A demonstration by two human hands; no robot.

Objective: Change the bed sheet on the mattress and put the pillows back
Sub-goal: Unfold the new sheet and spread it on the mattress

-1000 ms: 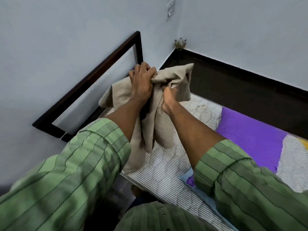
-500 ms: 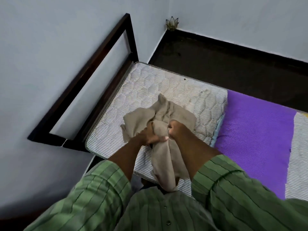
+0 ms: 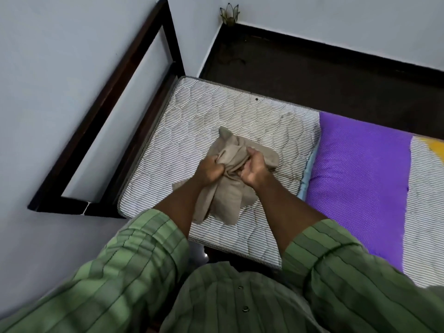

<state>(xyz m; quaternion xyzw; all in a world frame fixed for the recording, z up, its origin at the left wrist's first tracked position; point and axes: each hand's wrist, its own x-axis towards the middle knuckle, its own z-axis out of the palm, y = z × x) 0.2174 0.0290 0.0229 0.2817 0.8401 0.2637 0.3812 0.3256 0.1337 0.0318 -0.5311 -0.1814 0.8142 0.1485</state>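
Head view shows the left hand (image 3: pixel 210 170) and right hand (image 3: pixel 254 170) both fisted tight round a bunched beige sheet (image 3: pixel 225 195) lying mid-width on the bare striped mattress (image 3: pixel 192 121), probably gathered there for spreading towards the headboard (image 3: pixel 134 75)

- One striped mattress (image 3: pixel 216 116)
- One bunched beige cloth (image 3: pixel 230 188)
- One purple pillow (image 3: pixel 360 183)
- One dark bed frame (image 3: pixel 115 97)
- One small lotus-shaped ornament (image 3: pixel 229 13)
- Two hands: left hand (image 3: pixel 208 169), right hand (image 3: pixel 254 169)

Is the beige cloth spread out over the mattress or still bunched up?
Bunched up. Both the left hand and right hand grip the beige cloth in a crumpled wad over the bare mattress.
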